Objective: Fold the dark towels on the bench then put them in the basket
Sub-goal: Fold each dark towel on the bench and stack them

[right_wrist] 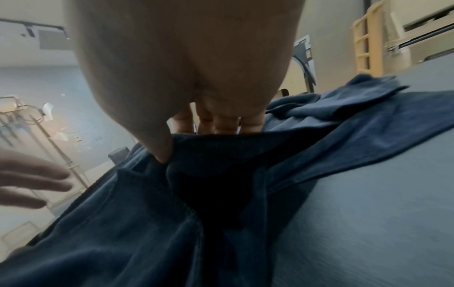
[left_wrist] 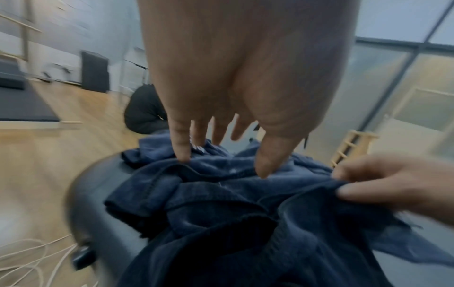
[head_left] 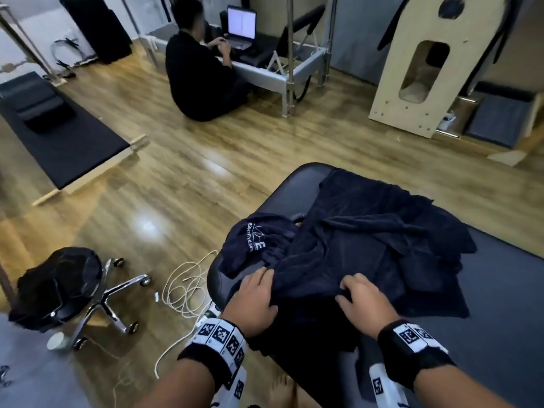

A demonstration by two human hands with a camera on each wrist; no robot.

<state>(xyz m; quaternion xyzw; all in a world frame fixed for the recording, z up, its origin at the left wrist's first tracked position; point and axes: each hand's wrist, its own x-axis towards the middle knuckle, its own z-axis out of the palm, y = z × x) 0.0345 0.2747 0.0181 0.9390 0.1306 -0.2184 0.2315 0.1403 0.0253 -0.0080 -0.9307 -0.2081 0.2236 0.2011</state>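
Right hand [head_left: 365, 301] pinches the near towel [head_left: 323, 278] edge; left hand [head_left: 253, 298] flat, fingers released, at 9 o'clock; pile runs toward 1 o'clock along worktop [head_left: 500, 290].

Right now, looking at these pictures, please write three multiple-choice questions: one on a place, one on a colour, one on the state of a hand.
1. Where does the pile of towels lie?
A. on the floor
B. on the padded bench
C. on the wheeled stool

2. What colour are the towels?
A. dark navy
B. white
C. red

3. What does the right hand do?
A. hangs idle
B. holds the cable
C. pinches a towel edge

Key: 1 B, the pile rests on the bench top. 2 A, all views show dark blue cloth. 3 C, the right wrist view shows thumb and fingers closed on the edge, while the left hand is spread over the cloth.
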